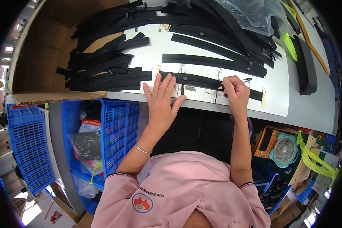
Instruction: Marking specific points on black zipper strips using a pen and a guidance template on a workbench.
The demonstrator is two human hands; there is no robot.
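Note:
A black fabric strip point(203, 81) with a small dark round piece on it lies along the front of a white board point(278, 91) bearing drawn lines. My left hand point(160, 98) rests flat at the strip's left end, fingers spread and fingertips on it. Toward the strip's right part, my right hand point(236, 95) is closed around a slim pen point(247, 79), whose back end sticks out beyond the knuckles. The pen's tip, near the strip, is mostly hidden by my fingers. A short black piece point(182, 90) lies just right of my left thumb.
More black strips point(201, 57) lie behind, and others pile up at a cardboard box point(45, 49) on the left. Clear plastic point(250, 15) covers the back. A black block point(304, 68) stands right. Below are blue crates point(119, 133) and a small teal fan point(285, 150).

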